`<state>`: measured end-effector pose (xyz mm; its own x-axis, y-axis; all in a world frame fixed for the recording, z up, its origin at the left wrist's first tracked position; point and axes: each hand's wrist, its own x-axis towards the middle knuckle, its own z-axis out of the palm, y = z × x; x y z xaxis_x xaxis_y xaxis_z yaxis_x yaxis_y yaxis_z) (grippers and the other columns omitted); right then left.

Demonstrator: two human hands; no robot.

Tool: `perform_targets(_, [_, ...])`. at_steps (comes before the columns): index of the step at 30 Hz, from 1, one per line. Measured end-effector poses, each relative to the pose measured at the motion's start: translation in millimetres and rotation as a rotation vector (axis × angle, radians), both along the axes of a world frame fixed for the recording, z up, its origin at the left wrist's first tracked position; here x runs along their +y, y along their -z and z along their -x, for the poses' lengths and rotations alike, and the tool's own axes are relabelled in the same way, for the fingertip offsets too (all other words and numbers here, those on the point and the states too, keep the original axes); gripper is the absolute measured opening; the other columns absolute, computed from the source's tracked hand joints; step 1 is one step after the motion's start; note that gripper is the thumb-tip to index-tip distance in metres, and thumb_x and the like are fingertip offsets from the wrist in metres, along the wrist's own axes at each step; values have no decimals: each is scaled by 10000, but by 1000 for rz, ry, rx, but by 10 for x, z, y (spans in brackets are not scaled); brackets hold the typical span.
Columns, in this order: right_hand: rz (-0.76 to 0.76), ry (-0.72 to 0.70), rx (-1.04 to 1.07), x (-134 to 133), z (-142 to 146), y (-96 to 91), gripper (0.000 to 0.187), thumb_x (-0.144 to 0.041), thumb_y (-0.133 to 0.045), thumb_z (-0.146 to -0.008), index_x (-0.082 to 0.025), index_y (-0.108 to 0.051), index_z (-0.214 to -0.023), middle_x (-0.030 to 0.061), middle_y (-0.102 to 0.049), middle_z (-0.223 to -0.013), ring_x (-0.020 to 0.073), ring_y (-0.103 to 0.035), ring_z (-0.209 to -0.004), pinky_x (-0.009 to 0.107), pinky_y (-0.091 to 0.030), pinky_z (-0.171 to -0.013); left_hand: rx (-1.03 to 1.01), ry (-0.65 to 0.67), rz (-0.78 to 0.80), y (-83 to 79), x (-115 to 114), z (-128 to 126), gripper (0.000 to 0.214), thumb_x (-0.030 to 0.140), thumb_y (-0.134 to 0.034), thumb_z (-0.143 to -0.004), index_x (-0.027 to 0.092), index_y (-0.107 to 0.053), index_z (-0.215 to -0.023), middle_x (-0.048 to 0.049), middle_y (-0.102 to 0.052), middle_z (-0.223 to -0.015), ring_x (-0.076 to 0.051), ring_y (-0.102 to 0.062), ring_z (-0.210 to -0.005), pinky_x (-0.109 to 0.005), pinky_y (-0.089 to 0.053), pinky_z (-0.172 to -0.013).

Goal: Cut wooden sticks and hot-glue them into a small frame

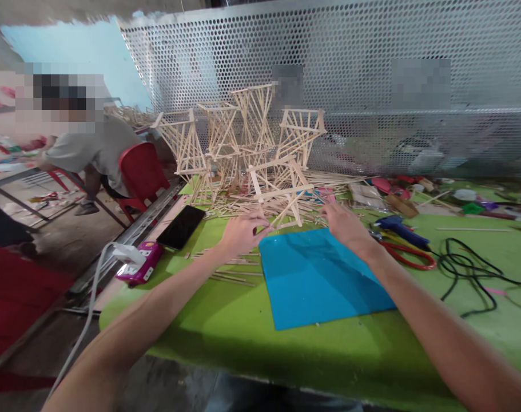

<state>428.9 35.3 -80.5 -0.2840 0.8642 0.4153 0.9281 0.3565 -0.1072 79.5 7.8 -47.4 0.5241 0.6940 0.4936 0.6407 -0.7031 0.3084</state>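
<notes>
A small open frame of thin wooden sticks [281, 191] stands tilted above the far edge of a blue mat [320, 280]. My left hand [245, 232] is closed at the frame's lower left, thumb and forefinger pinched on a stick end. At the frame's right side is my right hand [346, 224], fingers drawn together and pointing away from me; whatever is between them is hidden. Behind the frame rise several finished-looking stick towers [219, 129], wider at the top. Loose sticks [238, 280] lie beside my left forearm, and more are heaped under the towers.
A black phone [181, 227] and a purple power strip [140, 263] lie at left on the green table [209, 329]. To the right are a blue glue gun [402, 232], red-handled pliers [408, 256] and a tangled black cord [470, 266]. Perforated metal [350, 86] stands behind; a person [92, 143] sits left.
</notes>
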Motion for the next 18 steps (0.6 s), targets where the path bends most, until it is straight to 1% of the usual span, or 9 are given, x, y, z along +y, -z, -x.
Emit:
perform_targets(2, [6,83,128,16,-194,-73,203,-230,-449,-1006,-141,-619,-1072,220,-705,-1087,329,-673,-1011,455,-503,-908,32,13,35,-1,3,1,347,468,-565,-1020,235,-822,-997,-23,-784,-1088,-122,-681,-746,-253,-484,-656])
perform_targets(4, [23,131,240,3,-352,-120,211,-250,-450,-1005,-132,-577,-1125,224,-722,-1040,316,-705,-919,455,-539,-836,83,34,84,15,16,-2,348,483,-571,-1014,240,-820,-1016,-23,-784,-1094,-143,-702,-814,-247,-484,-635])
perform_targets(7, [89,102,380,-84,-416,-168,204,-334,-479,-1016,-174,-544,-1124,138,-758,-913,248,-736,-770,389,-594,-733,137,84,158,72,43,-14,314,475,-598,-1002,254,-820,-1030,-13,-784,-1104,-160,-714,-908,-233,-479,-625])
perform_targets(9, [177,-8,515,-182,-329,-217,233,-423,-553,-997,-209,-558,-1089,89,-773,-903,220,-752,-762,358,-621,-730,146,105,206,118,56,-24,299,470,-604,-1000,268,-822,-1033,-6,-781,-1114,-151,-711,-895,-228,-473,-624])
perform_targets(11, [325,-180,731,-300,-167,-286,307,-493,-672,-926,-216,-605,-1040,81,-784,-924,235,-766,-819,381,-636,-787,152,108,254,159,62,-31,300,480,-606,-996,278,-822,-1047,-4,-776,-1120,-142,-702,-853,-229,-473,-627])
perform_targets(12, [404,-242,800,-361,-71,-322,336,-517,-706,-901,-212,-631,-1018,79,-788,-919,241,-769,-833,393,-638,-808,156,108,273,177,64,-33,299,483,-609,-994,281,-821,-1053,-3,-774,-1121,-142,-697,-847,-232,-479,-640])
perform_targets(14, [494,-285,864,-475,125,-374,352,-531,-720,-888,-198,-668,-989,77,-793,-903,238,-769,-826,393,-637,-810,162,127,295,207,69,-34,285,476,-616,-991,288,-818,-1064,1,-769,-1117,-148,-692,-870,-240,-494,-694])
perform_targets(16, [500,-289,864,-562,298,-387,345,-523,-721,-885,-186,-700,-952,70,-788,-868,222,-759,-782,373,-631,-778,163,168,304,234,84,-30,263,458,-621,-993,300,-812,-1079,6,-765,-1107,-151,-689,-899,-245,-496,-743])
perform_targets(18, [489,-285,814,-613,429,-360,327,-508,-715,-887,-184,-736,-926,59,-783,-848,205,-741,-742,349,-618,-739,160,214,313,257,109,-25,247,441,-626,-994,310,-807,-1098,5,-761,-1104,-149,-686,-915,-243,-489,-768])
